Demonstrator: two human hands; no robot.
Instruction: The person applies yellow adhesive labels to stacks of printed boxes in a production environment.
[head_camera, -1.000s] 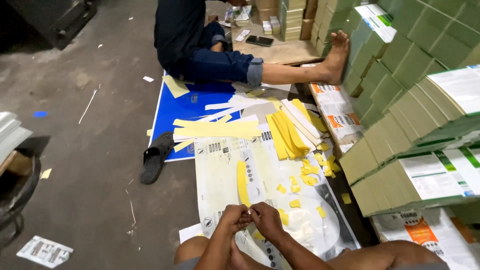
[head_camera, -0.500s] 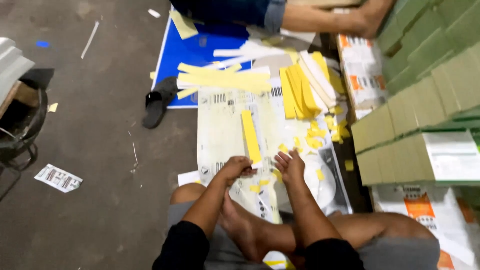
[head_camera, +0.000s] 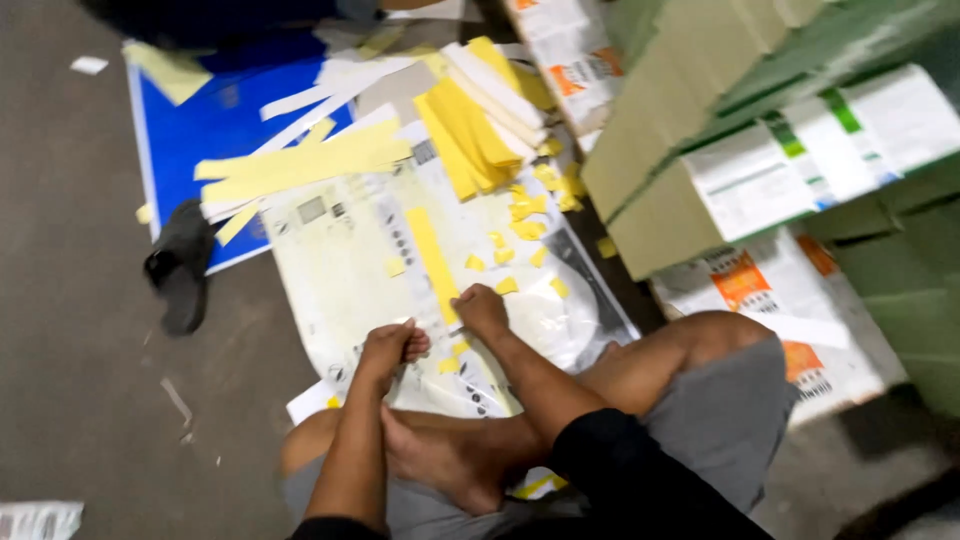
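The long yellow strip (head_camera: 432, 262) lies on the white printed sheet (head_camera: 340, 270) spread on the floor. The right hand (head_camera: 482, 310), curled, presses the strip's near end. The left hand (head_camera: 392, 348), just left, is closed; its contents cannot be determined.

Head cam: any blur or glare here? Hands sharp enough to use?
Head view: motion blur throughout, edges smeared; left hand and right hand soft, fingers hard to separate; mild sheen on the white printed sheet; yellow strip readable; stacked cartons streaked; corners dim.
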